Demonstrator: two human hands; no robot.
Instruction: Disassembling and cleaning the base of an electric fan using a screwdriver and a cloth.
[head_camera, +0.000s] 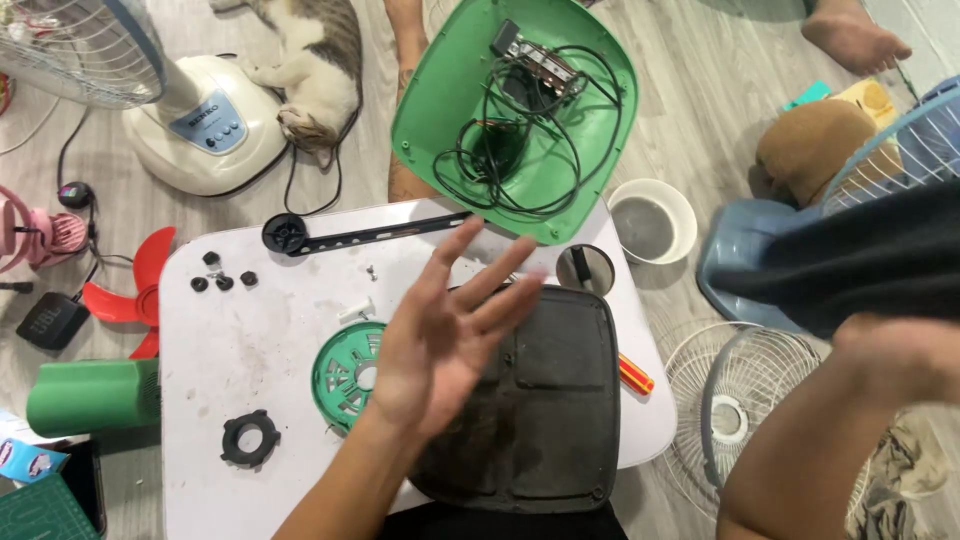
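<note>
I see my left hand (440, 335) raised above the bench (230, 330), palm up, its fingers (500, 270) spread wide and holding nothing. It hangs over the left edge of the black plate (550, 400), a dusty rounded square panel lying flat on the bench at 5 o'clock. Just beside the hand, at its 9 o'clock, the green disc (345, 370) lies flat, partly hidden by the wrist.

My right hand (900, 350) is off at 3 o'clock, well clear of the bench, blurred under a dark cloth (860, 255); I cannot tell how its fingers are set.

At 12 o'clock the green base shell (440, 100) leans on the far bench edge, tilted, with black wires (520, 130) coiled inside it. A black bar (370, 236) with a round end lies along the far edge at 11 o'clock. 3 small black knobs (222, 280) sit near the 10 o'clock corner, and a black ring (249, 438) lies at 7 o'clock. A red-and-yellow screwdriver handle (634, 375) shows from under the plate at 3 o'clock.

On the floor, a cat (315, 60) lies beside a white fan base (205, 125), a red fan blade (135, 295) is at 9 o'clock, and a white bowl (652, 220) sits right of the bench.
</note>
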